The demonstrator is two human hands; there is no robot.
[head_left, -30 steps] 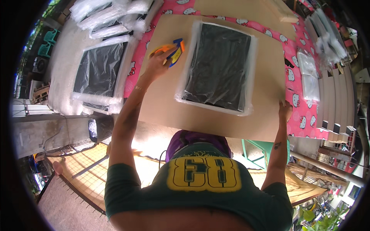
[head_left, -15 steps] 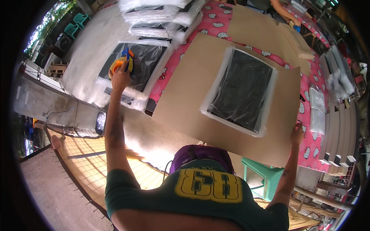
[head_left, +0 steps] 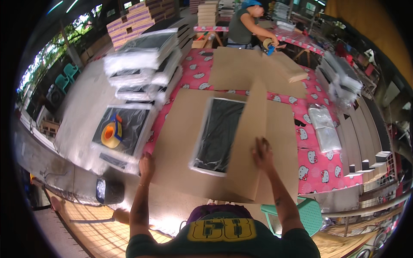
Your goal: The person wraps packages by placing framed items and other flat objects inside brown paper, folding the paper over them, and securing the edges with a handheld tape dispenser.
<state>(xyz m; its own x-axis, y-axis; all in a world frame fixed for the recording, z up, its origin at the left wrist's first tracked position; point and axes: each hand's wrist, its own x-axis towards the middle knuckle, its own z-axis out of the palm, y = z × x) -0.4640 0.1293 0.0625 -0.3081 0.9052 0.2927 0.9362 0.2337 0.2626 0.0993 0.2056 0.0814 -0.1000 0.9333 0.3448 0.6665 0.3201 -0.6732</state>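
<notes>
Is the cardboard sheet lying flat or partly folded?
Partly folded: the right hand presses its right flap over the black wrapped panel.

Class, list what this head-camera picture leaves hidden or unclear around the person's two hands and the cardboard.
- Right edge of the black plastic-wrapped flat panel: covered by the raised brown cardboard flap under the right hand.
- Left hand fingers: curled over the flat brown cardboard sheet edge, grip unclear.
- Yellow tape dispenser: too small for detail.

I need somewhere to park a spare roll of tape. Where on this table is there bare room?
Free: the pink patterned tablecloth right of the brown cardboard sheet, below the clear plastic bags. Also the sheet's bare left part, between the left hand and the black plastic-wrapped panel. Crowded: the stack of wrapped panels at far left.
</notes>
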